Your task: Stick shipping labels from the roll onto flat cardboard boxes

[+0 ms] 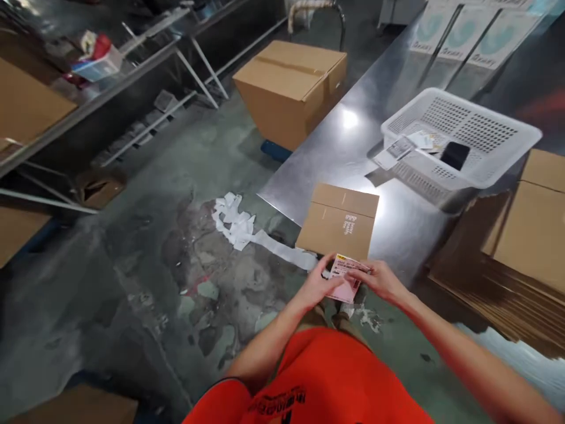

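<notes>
Between my two hands is a pinkish printed shipping label (345, 290), in front of my body near the table's edge. My left hand (318, 284) grips its left side, thumb on the face and fingers at the edge. On the label's right side my right hand (377, 279) closes, thumb and fingers pinching it. Just beyond the hands a flat brown cardboard box (331, 227) with white print lies on the corner of the metal table (326, 147). A strip of white backing paper (282, 250) trails on the floor up to near my left hand.
A white plastic basket (494, 168) holding papers and a dark phone-like object (455, 155) stands on the table. Flattened cardboard (529, 235) is stacked at right. A large taped carton (286, 76) rests beyond the table's left edge. White-legged benches (194, 65) line the left.
</notes>
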### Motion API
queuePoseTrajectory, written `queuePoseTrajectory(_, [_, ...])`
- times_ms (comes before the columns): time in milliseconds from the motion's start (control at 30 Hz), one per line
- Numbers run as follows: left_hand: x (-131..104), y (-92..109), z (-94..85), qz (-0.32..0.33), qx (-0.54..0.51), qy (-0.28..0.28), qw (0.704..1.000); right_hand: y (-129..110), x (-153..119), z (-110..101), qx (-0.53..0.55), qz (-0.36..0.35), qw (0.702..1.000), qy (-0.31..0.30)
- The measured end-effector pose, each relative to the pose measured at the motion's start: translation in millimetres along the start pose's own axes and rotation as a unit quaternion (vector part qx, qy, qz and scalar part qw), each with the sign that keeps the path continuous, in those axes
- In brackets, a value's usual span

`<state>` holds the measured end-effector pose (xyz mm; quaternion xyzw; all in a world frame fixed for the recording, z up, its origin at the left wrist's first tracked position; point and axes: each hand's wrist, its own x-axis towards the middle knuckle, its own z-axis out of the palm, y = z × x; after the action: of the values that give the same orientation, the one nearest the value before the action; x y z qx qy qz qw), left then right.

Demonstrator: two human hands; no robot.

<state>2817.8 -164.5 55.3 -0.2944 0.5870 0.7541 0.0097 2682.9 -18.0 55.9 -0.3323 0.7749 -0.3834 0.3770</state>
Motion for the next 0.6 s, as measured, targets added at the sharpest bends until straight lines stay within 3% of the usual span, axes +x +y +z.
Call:
queuePoseTrajectory(133, [27,4,-10.0,0.02,0.025,0.072,0.997,-6,14,15,0.009,-0.015,1.0,0.018])
queuePoseTrajectory(233, [48,-21,-17.9,0.0,0.038,0.095,0.995,1,36,21,-0.023,-0.017,0.999,0.03])
queuePoseTrajectory(333, [58,-59,-31.3,-0.084,0.003,0.081,0.993,20,76,19,-0.11,-0.024,0.992,0.057])
queuePoseTrajectory(467, [43,-106,-54.2,-0.184,-0.016,0.045,0.982,44,140,1,-0.248,-0.007,0.959,0.139])
queuePoseTrajectory(600, [9,-135,-81.9,-0.23,-0.002,0.042,0.972,50,163,-5,-0.306,0.019,0.934,0.184])
